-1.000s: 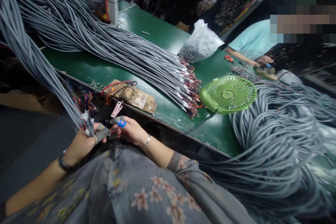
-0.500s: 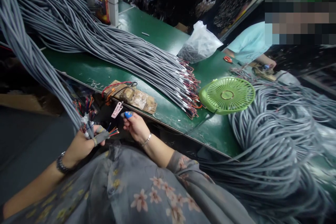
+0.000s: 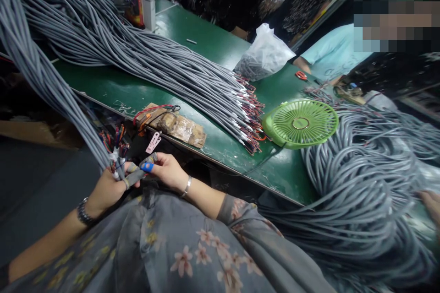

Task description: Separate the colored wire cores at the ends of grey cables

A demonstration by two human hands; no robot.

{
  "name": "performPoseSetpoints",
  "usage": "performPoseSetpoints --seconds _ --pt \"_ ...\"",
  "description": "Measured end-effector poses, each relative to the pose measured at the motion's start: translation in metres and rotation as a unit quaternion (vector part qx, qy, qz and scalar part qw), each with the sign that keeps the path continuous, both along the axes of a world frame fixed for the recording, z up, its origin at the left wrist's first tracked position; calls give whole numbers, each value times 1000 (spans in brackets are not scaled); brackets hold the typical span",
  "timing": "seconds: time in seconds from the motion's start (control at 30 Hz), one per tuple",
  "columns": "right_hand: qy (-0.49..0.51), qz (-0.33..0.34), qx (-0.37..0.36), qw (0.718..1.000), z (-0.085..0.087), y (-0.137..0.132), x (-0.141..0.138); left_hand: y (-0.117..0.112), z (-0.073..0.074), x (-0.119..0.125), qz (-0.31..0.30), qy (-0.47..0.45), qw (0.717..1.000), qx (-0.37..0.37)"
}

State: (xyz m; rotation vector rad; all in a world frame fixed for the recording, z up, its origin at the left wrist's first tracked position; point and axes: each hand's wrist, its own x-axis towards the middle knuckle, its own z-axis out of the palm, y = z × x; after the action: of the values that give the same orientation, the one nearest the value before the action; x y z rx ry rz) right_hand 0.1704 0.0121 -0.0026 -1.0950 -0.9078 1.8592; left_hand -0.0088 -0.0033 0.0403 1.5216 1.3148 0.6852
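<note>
My left hand (image 3: 106,192) is closed around the end of a bundle of grey cables (image 3: 65,96) that hangs down from the upper left. Stripped, coloured wire ends (image 3: 118,139) fan out above its fingers, over white wraps. Grey tape covers some of my left fingers. My right hand (image 3: 170,171) meets the left fingertips, its thumb in a blue finger cover (image 3: 147,167) and a finger in grey tape. It pinches the wire ends of one cable, mostly hidden under thumb and fingers.
On the green table (image 3: 206,114) lies a long row of grey cables (image 3: 165,64). A wooden block (image 3: 178,128) with a pink clip (image 3: 153,142) sits at its edge. Farther right are a green fan (image 3: 299,123), a plastic bag (image 3: 264,55), coiled cables (image 3: 357,183) and a co-worker (image 3: 337,50).
My right hand has moved left and down to my left fingertips and closed over the coloured wires that stuck out there. Another person's hand has appeared at the right edge.
</note>
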Motion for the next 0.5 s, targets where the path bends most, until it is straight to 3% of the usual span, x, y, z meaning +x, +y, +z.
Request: performPoseSetpoints --seconds 0.23,0.4,0.5 --pt "-7 -39 -33 999 3 -3 -3 1 -3 3 13 13 1000 15" --pt "17 -175 -57 983 -5 7 8 -1 -3 -2 -25 3 1000 -9" --pt "52 -158 -87 982 -6 12 17 -1 1 -5 -13 -19 1000 -3"
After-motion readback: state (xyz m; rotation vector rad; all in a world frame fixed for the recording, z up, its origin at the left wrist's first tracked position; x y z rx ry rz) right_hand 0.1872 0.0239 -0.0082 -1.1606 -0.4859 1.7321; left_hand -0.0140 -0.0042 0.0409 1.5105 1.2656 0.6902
